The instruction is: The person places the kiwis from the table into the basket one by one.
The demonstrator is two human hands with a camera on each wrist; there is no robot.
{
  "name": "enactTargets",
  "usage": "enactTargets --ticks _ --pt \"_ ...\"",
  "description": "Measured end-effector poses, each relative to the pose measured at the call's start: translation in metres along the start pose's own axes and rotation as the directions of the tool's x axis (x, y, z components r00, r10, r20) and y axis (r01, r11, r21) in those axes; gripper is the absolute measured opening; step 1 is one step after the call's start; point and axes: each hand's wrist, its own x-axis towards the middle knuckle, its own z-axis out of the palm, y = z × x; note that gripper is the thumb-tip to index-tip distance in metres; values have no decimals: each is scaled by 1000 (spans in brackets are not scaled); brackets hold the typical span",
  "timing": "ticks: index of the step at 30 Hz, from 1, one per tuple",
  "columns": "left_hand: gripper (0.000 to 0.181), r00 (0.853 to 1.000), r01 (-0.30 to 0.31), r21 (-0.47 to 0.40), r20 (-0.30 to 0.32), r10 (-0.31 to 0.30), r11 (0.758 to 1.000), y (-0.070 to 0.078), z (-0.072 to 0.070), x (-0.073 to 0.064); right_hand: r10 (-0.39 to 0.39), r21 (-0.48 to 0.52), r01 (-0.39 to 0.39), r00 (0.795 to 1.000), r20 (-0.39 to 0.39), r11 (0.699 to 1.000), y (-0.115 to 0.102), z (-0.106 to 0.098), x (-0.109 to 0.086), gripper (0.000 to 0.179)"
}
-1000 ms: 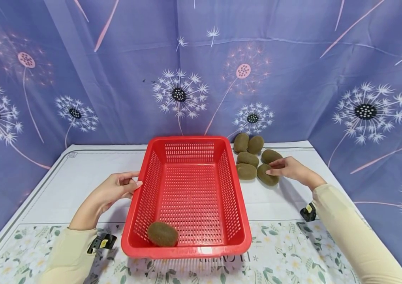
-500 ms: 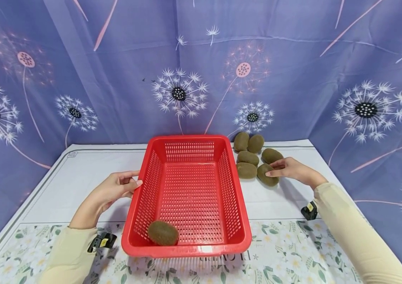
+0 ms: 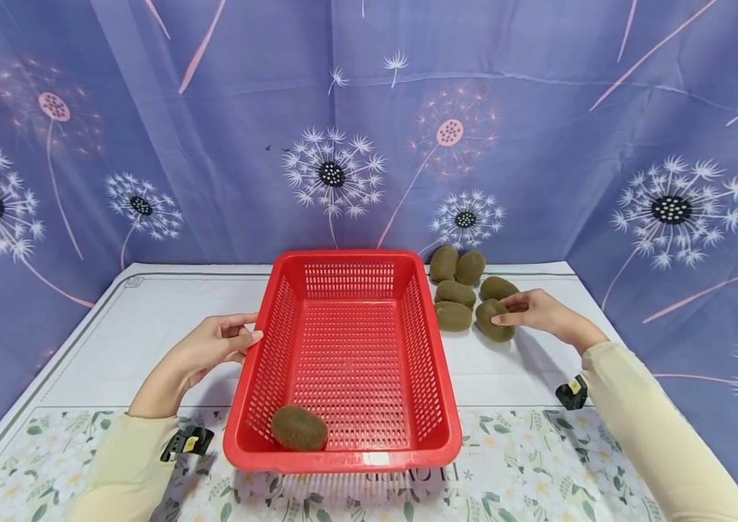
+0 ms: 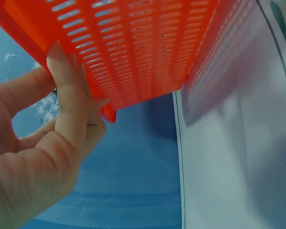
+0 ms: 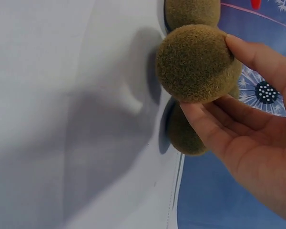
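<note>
My left hand [image 3: 202, 355] holds the left rim of a red plastic basket [image 3: 437, 362]; in the left wrist view its fingers [image 4: 69, 100] and thumb pinch the basket's edge. One brown kiwifruit [image 3: 299, 428] lies inside, in the near left corner. To the right of the basket, my right hand [image 3: 548, 319] pinches another kiwifruit [image 3: 491, 326] between thumb and fingers. The right wrist view shows that held kiwifruit [image 5: 195, 64] close up, with other kiwifruits partly hidden behind it. Whether it is off the table, I cannot tell.
Several more kiwifruits [image 3: 454, 293] lie grouped beside the basket's far right side. The table wears a white cloth [image 3: 180, 304] with a floral front part [image 3: 525, 464]. A blue dandelion-print curtain [image 3: 225, 167] encloses the back and sides.
The kiwifruit in my right hand has shifted slightly to the right, along with the hand. My left hand keeps its hold on the basket. The head view has tilted a little.
</note>
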Motion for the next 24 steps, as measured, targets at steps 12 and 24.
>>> enactTargets --ticks 12,24 --pt "59 1000 -1 4 4 1 1000 0 0 -1 -33 21 34 998 -47 999 -14 -9 -6 54" --pt "58 1000 -1 -6 3 1 1000 2 1 0 -44 30 45 998 -49 999 -44 -16 -5 56"
